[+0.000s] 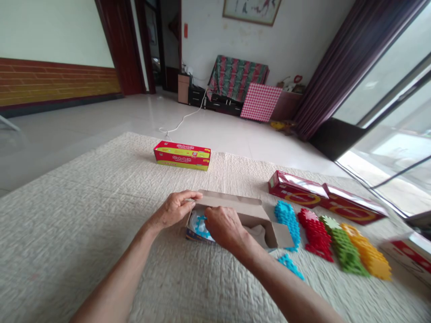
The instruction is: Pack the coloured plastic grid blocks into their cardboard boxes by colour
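An open cardboard box [235, 200] lies lengthwise before me, its long flap raised at the far side and an end flap folded out at the right. My left hand [173, 210] grips the box's left end, with fingers and thumb at the corner of the raised flap. Reaching over the opening, my right hand [224, 225] is closed, its fingertips at a blue interlocking plastic piece [201, 225] in the left part of the box. Whitish, translucent material [258, 233] shows inside at the right. My right hand hides the middle of the box.
Right of the box lie rows of blue [288, 220], red [315, 235], green [348, 251] and yellow [368, 255] interlocking pieces. More blue pieces [290, 265] lie nearer. Beyond stand a red-yellow box [182, 155] and two dark red boxes [298, 188]. Another box [411, 258] sits far right.
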`<state>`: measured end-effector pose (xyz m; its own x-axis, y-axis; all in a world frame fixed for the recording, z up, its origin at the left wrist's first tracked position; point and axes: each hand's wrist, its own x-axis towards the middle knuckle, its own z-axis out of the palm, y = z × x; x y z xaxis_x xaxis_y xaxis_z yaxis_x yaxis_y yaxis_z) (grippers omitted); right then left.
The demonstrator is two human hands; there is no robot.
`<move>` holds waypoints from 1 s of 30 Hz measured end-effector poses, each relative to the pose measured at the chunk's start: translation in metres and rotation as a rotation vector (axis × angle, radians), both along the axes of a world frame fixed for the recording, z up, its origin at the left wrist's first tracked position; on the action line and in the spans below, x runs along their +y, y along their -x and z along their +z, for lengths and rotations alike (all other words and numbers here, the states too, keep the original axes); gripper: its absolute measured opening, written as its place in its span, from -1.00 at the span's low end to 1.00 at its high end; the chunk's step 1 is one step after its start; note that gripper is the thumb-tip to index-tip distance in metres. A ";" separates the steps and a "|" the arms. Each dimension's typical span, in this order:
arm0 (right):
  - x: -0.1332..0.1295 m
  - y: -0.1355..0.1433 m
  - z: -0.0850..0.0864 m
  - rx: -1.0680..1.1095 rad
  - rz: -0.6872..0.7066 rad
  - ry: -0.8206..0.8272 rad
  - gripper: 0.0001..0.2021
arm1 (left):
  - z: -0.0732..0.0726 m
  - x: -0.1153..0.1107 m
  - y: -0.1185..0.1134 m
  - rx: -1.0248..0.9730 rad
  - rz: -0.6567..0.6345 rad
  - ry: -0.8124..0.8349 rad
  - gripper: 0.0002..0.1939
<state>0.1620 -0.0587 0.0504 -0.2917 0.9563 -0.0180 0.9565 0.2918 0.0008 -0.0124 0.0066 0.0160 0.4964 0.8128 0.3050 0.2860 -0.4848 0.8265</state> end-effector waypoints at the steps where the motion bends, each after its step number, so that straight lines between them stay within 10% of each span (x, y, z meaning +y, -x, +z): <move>1: 0.000 0.001 0.000 0.002 -0.005 0.009 -0.87 | 0.000 0.000 0.000 0.002 -0.001 -0.002 -0.69; 8: -0.015 -0.019 0.023 0.176 -0.018 -0.074 -0.79 | 0.002 -0.001 -0.001 0.005 -0.005 0.092 -0.68; 15: -0.053 -0.114 0.048 0.369 -0.256 -0.380 -0.80 | -0.011 0.009 0.005 0.080 0.022 0.110 -0.63; 22: -0.092 -0.206 0.007 0.203 -0.567 -0.338 -0.82 | -0.015 0.014 0.008 0.144 0.028 0.096 -0.57; 30: -0.110 -0.212 -0.032 0.178 -0.583 -0.261 -0.75 | -0.013 0.012 0.006 0.137 0.073 0.093 -0.57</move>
<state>0.3739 -0.1689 0.0188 0.2981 0.9248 0.2364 0.9497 -0.2624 -0.1710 -0.0187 0.0189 0.0033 0.4672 0.8695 0.1603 0.4308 -0.3822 0.8175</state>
